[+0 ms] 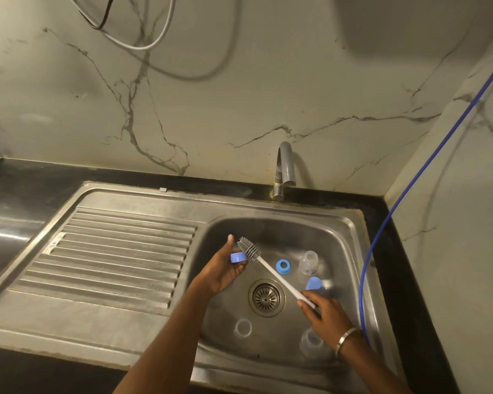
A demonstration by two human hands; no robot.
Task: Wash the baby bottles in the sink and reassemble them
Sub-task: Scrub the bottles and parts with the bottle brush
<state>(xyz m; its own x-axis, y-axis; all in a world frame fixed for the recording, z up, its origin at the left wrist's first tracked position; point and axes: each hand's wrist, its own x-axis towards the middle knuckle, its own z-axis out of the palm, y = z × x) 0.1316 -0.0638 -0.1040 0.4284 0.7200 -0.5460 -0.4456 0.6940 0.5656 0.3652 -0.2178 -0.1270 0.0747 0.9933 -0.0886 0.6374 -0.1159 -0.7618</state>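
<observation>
My left hand (225,270) is curled around a blue ring (238,257), thumb sticking up, held over the left part of the sink (350,251) basin, up and left of the drain (266,297). My right hand (322,311) grips the white handle of one bottle brush (264,265), just right of the drain; its grey bristle head touches the ring.

In the basin I count one more blue ring (282,265) just above the drain, one clear bottle (308,262) to that ring's right, one blue cap (313,283) right of the drain, one clear ring-like piece (243,327) below-left of the drain, and one clear part (312,341) below-right of it, beside my right wrist; I cannot tell what that last piece is.
</observation>
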